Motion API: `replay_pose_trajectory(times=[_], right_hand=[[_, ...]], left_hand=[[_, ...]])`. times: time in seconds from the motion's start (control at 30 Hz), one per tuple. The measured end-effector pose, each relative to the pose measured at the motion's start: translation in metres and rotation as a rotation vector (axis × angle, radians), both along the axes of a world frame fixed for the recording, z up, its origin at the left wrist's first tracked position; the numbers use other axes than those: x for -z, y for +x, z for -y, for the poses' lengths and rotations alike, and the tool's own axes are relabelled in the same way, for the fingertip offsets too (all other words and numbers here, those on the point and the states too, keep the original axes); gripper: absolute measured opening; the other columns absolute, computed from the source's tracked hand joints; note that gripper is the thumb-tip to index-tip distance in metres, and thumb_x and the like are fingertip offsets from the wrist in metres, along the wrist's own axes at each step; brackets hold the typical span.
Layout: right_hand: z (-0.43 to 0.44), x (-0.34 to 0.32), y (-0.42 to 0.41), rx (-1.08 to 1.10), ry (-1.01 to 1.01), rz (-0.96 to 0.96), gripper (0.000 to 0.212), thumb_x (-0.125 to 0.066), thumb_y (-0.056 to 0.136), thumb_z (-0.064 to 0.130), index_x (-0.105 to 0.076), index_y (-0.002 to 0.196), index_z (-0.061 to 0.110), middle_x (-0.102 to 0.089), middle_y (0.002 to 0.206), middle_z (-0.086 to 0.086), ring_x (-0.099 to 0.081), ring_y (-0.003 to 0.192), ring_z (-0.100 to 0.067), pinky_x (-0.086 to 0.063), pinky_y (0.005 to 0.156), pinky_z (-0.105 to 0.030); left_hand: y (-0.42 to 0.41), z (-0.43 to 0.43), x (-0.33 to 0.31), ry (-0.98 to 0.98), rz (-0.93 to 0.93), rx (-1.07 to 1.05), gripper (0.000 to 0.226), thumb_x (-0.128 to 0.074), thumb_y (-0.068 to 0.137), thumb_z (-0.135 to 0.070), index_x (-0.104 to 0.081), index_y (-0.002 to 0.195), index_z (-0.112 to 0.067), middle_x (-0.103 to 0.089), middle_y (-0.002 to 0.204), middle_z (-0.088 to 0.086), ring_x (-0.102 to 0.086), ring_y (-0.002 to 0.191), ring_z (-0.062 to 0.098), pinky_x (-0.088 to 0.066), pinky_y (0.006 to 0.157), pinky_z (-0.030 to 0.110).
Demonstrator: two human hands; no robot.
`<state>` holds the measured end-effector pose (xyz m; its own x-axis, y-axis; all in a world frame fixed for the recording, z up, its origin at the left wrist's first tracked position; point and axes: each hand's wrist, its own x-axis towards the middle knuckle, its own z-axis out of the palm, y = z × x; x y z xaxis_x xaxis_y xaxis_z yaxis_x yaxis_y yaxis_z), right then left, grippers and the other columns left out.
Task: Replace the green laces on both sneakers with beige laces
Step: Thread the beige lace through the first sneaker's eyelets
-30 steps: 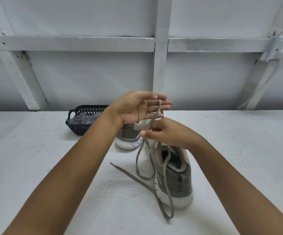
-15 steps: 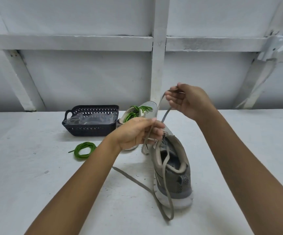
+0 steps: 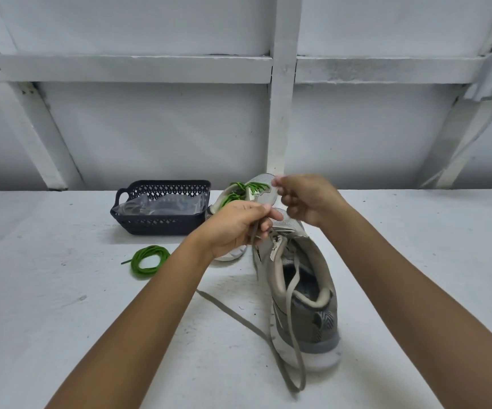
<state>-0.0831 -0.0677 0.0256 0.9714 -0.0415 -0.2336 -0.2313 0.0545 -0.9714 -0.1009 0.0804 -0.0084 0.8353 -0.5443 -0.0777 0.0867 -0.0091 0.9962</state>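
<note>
Left hand: grip pinches beige lace just above near sneaker's front eyelets.
Right hand: fingers curled, just beyond; cannot tell if it holds lace.
Sneaker axis: toe away, heel toward person.
Slack: trails over heel onto worktop.
Room: open rightward; green-laced sneaker close behind.

Our left hand hid much of the far sneaker and the upper end of the beige lace; what our right hand pinched was too small to tell.
</note>
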Motion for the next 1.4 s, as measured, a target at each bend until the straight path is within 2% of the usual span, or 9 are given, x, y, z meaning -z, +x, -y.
replay_pose_trajectory(times=[0.13,0.4,0.47,0.57,0.73,0.83,1.0,1.23,1.4], right_hand=[[0.019,-0.007,0.016,0.208,0.219,0.044,0.028,-0.048,0.096,0.010,-0.052,0.069,0.011,-0.049,0.037,0.007,-0.045,0.031,-0.001,-0.034,0.034,-0.011],[0.032,0.016,0.029,0.345,0.332,0.067,0.026,-0.046,0.096,0.003,-0.053,0.071,0.003,-0.057,0.060,-0.007,-0.058,0.038,-0.008,-0.051,0.044,-0.017],[0.030,0.022,0.024,0.260,0.190,0.043,0.023,-0.046,0.096,0.004,-0.053,0.074,0.002,-0.057,0.067,-0.010,-0.059,0.043,-0.010,-0.050,0.045,-0.019],[0.031,0.031,0.013,-0.024,-0.373,-0.006,0.015,-0.051,0.095,0.009,-0.060,0.090,-0.002,-0.058,0.067,-0.010,-0.053,0.045,-0.013,-0.044,0.043,-0.018],[0.023,0.039,0.004,-0.306,-0.994,0.085,0.022,-0.060,0.088,0.019,-0.072,0.088,0.001,-0.059,0.075,-0.012,-0.048,0.067,-0.018,-0.037,0.052,-0.021],[0.020,0.043,0.003,-0.347,-1.021,0.081,0.019,-0.060,0.088,0.018,-0.073,0.095,0.005,-0.066,0.087,-0.012,-0.052,0.075,-0.014,-0.036,0.053,-0.014],[0.022,0.046,0.007,-0.394,-1.027,0.102,0.018,-0.059,0.085,0.011,-0.074,0.095,0.015,-0.067,0.086,-0.004,-0.052,0.070,-0.008,-0.033,0.048,-0.004],[0.026,0.054,0.009,-0.367,-0.906,0.111,0.015,-0.063,0.084,0.009,-0.074,0.094,0.012,-0.065,0.081,-0.004,-0.049,0.061,-0.001,-0.033,0.044,0.001],[0.027,0.057,0.008,-0.339,-0.860,0.109,0.014,-0.064,0.084,0.009,-0.074,0.092,0.012,-0.065,0.081,-0.005,-0.049,0.060,0.000,-0.034,0.044,0.000]], left_hand=[[-0.003,-0.011,0.008,0.008,0.019,0.014,0.028,-0.040,0.099,-0.018,-0.064,0.097,-0.003,-0.051,0.058,-0.005,-0.050,0.056,0.010,-0.044,0.055,0.019],[-0.008,-0.027,0.013,-0.030,-0.076,0.101,0.022,-0.045,0.093,-0.002,-0.063,0.105,-0.005,-0.067,0.072,-0.002,-0.064,0.068,0.008,-0.054,0.068,0.020],[-0.007,-0.027,0.011,-0.071,-0.115,0.070,0.021,-0.046,0.091,0.000,-0.063,0.104,-0.005,-0.072,0.079,0.002,-0.069,0.073,0.011,-0.056,0.070,0.021],[-0.003,-0.021,0.012,-0.085,-0.114,-0.054,0.016,-0.049,0.092,0.001,-0.063,0.098,-0.004,-0.074,0.084,0.007,-0.072,0.076,0.013,-0.057,0.070,0.022],[0.007,-0.003,0.025,0.121,0.028,-0.275,0.010,-0.061,0.088,-0.005,-0.069,0.093,-0.004,-0.070,0.075,0.001,-0.064,0.065,0.008,-0.052,0.058,0.015],[0.015,0.009,0.036,0.224,0.130,-0.436,0.013,-0.065,0.086,-0.006,-0.071,0.098,-0.003,-0.066,0.073,-0.001,-0.055,0.061,0.008,-0.050,0.055,0.018],[0.023,0.023,0.054,0.342,0.281,-0.616,0.006,-0.070,0.082,-0.010,-0.074,0.085,-0.008,-0.070,0.072,0.005,-0.063,0.066,0.021,-0.056,0.078,0.037],[0.014,0.033,0.056,0.431,0.450,-0.723,0.013,-0.064,0.086,-0.012,-0.074,0.094,-0.007,-0.070,0.083,0.002,-0.058,0.074,0.008,-0.036,0.060,0.002],[0.013,0.037,0.061,0.398,0.500,-0.774,0.013,-0.062,0.087,-0.008,-0.073,0.094,-0.004,-0.071,0.086,0.006,-0.058,0.074,0.009,-0.035,0.060,-0.002]])
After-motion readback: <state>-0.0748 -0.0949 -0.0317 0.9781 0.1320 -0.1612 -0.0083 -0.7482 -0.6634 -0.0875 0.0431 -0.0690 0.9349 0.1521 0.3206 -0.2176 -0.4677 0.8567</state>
